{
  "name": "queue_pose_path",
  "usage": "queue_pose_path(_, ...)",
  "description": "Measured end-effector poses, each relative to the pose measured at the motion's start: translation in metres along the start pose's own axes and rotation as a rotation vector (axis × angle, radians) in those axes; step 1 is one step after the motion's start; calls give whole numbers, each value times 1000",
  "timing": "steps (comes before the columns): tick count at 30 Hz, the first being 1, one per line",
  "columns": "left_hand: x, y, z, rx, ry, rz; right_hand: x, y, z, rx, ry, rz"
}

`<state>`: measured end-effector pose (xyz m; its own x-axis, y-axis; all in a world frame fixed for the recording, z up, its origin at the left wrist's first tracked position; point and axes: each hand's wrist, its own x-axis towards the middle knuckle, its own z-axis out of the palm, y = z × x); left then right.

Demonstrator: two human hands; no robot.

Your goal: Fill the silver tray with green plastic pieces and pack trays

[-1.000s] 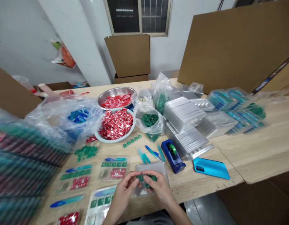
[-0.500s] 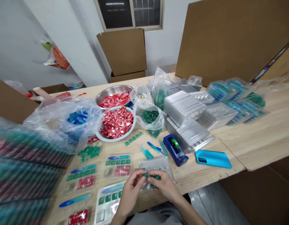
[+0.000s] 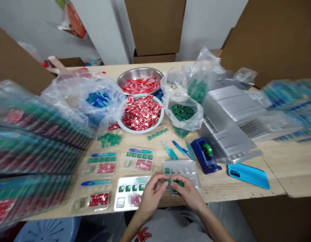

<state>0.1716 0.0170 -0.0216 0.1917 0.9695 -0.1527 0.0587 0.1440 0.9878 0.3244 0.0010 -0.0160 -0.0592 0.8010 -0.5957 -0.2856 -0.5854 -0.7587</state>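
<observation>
Head view: left hand (image 3: pixel 152 192) and right hand (image 3: pixel 187 193), fingertips pressed together, pinching small green pieces (image 3: pixel 173 183) over the clear blister tray (image 3: pixel 182 167) at the surface's (image 3: pixel 276 158) near edge. Blue tape dispenser (image 3: pixel 204 154) just beside the tray.

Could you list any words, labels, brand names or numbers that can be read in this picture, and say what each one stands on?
No text can be read here.
Red sachets in the white bowl: white print, too small and blurred to read.
Red sachets in the clear blister trays: the same print, unreadable.
Blue phone: no marking shows.
Blue tape dispenser: no label shows.
Left hand and right hand: small green pieces, no lettering visible.
</observation>
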Motion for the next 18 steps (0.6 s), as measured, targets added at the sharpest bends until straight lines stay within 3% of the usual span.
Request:
queue_pose_path(6,0,-3,-29,-179,-41,-235,15,-16,12,146,43,-29)
queue_pose_path(10,1,-11,-43,-314,-24,-278,19,-27,10,205,41,-20)
queue_pose_path(14,3,-15,-39,-446,21,-254,14,-21,5,243,42,-10)
queue_pose_path(18,7,-4,-26,-494,12,-223,8,-13,2,277,66,-20)
